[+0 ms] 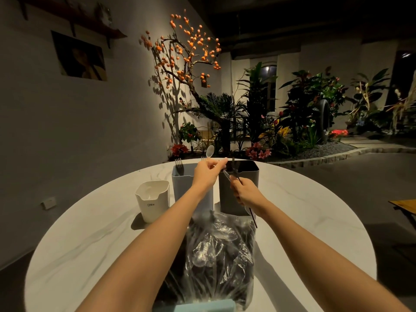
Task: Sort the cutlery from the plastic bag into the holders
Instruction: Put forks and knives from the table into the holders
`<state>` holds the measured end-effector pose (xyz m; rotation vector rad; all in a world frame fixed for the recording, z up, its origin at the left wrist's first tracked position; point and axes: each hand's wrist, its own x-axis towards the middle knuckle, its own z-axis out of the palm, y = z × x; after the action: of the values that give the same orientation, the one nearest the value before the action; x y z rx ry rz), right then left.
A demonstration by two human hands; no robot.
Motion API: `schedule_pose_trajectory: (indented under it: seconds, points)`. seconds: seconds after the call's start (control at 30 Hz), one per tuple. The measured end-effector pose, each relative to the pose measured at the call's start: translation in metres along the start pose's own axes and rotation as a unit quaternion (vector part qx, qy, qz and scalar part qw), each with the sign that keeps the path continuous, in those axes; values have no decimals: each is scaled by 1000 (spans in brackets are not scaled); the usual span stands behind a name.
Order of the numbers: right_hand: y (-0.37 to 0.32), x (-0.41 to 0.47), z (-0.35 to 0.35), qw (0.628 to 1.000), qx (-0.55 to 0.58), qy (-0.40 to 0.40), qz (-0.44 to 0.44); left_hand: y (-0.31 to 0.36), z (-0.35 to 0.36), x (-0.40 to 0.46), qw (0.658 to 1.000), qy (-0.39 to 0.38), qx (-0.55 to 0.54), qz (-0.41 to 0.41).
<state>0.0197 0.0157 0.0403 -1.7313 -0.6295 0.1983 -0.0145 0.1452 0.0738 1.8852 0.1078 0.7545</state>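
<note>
A clear plastic bag [221,255] full of black and clear cutlery lies on the round table [90,233], near me. Behind it stand three holders: a white one [153,203] at the left, a light blue one [182,183] in the middle with a black fork [179,165] upright in it, and a dark grey one [247,174] at the right. My left hand [208,173] is over the blue holder, pinching a clear spoon [210,151]. My right hand [244,192] grips a bundle of black cutlery [234,174] in front of the grey holder.
A light blue object [207,306] sits at the table's near edge, below the bag. Past the table's far edge are an orange-fruited tree [184,55] and a bed of plants. A wooden piece of furniture [404,207] stands at the right.
</note>
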Motion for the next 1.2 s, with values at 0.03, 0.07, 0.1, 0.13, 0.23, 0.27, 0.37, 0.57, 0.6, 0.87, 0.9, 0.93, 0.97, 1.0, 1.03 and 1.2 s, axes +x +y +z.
schedule_pose_trajectory:
  seconds: [0.03,0.07,0.1,0.13,0.23,0.27,0.37,0.57,0.6,0.87,0.9,0.93,0.97,1.0,1.03,1.2]
  points:
    - [0,1,4,999,-31,5,-13,2,-1,-3,1000,-16,8,0]
    - [-1,1,8,998,-61,8,-25,4,-3,-6,999,-33,20,-6]
    - [-2,0,12,996,-80,7,-35,6,-4,-8,998,-47,32,-12]
    - [-4,-1,15,995,-85,3,-42,6,-6,-9,997,-56,45,-16]
    - [-11,-6,22,997,-67,-8,-49,6,-14,-13,997,-37,70,-20]
    - [-12,-8,24,997,-65,-13,-49,7,-18,-15,997,-25,70,-23]
    - [-17,-12,31,996,-65,-40,-48,9,-29,-19,998,8,46,-30]
    - [-18,-12,41,996,-49,-26,-66,3,-56,-18,993,87,53,-57]
    - [-17,-9,42,996,-61,-9,-69,3,-62,-17,992,100,40,-65]
    - [-15,9,47,998,-31,40,-45,7,-84,-4,971,222,-73,-38]
    - [-15,10,48,998,-27,34,-46,7,-85,-1,967,236,-87,-31]
    - [-15,12,48,998,-26,27,-48,6,-87,3,964,247,-97,-27]
    - [-15,13,48,998,-27,21,-51,5,-87,5,961,256,-104,-26]
    - [-14,15,48,998,-30,17,-52,4,-88,9,958,264,-107,-23]
    - [-14,17,49,998,-33,15,-52,4,-87,11,956,270,-110,-18]
    - [-12,27,49,997,-57,13,-52,0,-85,22,958,274,-84,-22]
